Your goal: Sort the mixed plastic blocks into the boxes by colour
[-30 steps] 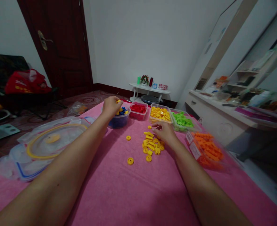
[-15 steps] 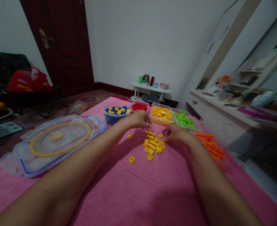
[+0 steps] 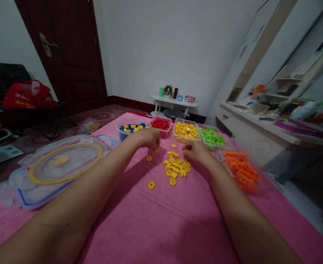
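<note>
A loose pile of yellow toy building pieces [image 3: 175,169], with several round wheels among them, lies on a pink cloth [image 3: 150,223]. My left hand [image 3: 150,139] is left of and beyond the pile, fingers closed on a small yellow piece [image 3: 157,150] that shows below them. On the pile's right side, my right hand [image 3: 195,151] pinches another small yellow piece [image 3: 186,149], mostly hidden by the fingers. A small yellow wheel [image 3: 173,146] lies between the hands. Two more, a yellow ring [image 3: 149,158] and a larger yellow wheel [image 3: 151,185], sit apart on the left.
Along the far side stand a round tub [image 3: 120,135] of blue and yellow blocks and boxes of red pieces [image 3: 161,124], yellow pieces [image 3: 187,130] and green pieces [image 3: 212,136]. An orange-piece box [image 3: 243,170] is at right. Stacked clear lids [image 3: 65,165] lie left.
My left hand has moved left, away from the pile, and a small wheel now shows where it was. My right hand has shifted slightly left and away from me, now pinching a yellow piece.
</note>
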`<act>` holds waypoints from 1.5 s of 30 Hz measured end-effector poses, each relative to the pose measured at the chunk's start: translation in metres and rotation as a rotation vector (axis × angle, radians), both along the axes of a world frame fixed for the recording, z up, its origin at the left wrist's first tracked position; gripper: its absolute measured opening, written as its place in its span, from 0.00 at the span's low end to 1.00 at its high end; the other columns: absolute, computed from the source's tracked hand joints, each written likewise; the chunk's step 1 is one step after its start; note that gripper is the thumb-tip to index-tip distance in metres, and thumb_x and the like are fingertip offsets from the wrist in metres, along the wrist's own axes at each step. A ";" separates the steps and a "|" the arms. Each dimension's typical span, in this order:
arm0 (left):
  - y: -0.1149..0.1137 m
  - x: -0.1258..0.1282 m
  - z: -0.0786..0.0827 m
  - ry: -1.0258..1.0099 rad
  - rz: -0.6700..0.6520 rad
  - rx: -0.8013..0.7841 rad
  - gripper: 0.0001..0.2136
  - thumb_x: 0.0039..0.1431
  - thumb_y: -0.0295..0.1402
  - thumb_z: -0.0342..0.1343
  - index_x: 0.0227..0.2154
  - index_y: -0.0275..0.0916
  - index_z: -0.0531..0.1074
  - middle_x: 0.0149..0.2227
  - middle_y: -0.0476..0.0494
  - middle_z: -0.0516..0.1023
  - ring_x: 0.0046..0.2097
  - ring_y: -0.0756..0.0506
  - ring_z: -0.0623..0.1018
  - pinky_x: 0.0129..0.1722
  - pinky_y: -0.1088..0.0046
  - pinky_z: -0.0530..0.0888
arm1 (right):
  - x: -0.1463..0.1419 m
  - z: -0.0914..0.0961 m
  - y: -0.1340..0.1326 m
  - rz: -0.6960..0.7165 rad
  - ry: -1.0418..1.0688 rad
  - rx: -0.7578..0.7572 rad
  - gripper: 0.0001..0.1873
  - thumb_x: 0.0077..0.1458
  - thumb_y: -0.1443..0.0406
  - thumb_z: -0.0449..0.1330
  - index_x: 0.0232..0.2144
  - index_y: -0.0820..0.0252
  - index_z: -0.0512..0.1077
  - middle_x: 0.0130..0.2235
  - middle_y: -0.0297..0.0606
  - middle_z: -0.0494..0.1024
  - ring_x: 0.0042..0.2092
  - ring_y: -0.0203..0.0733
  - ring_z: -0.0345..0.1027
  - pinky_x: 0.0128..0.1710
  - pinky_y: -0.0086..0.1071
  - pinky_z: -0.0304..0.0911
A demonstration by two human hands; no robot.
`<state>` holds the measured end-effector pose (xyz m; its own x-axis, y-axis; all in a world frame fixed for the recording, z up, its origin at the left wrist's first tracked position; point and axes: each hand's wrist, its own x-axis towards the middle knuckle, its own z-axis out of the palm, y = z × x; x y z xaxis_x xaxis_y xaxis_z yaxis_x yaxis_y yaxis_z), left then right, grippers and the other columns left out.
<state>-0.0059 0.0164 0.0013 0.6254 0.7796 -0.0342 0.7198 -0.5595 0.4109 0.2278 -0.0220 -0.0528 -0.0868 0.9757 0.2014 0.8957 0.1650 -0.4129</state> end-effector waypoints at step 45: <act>-0.009 0.042 -0.037 -1.095 0.090 -1.440 0.25 0.62 0.49 0.41 0.37 0.28 0.70 0.25 0.37 0.74 0.25 0.46 0.76 0.15 0.80 0.68 | -0.047 0.028 -0.018 0.162 0.323 0.447 0.14 0.46 0.60 0.64 0.37 0.57 0.76 0.36 0.37 0.79 0.32 0.39 0.70 0.31 0.31 0.63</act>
<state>0.0364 0.0071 -0.0362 0.7884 0.5444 -0.2863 -0.1755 0.6451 0.7436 0.1810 -0.0404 -0.0249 -0.0943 0.7690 0.6322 0.6845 0.5112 -0.5197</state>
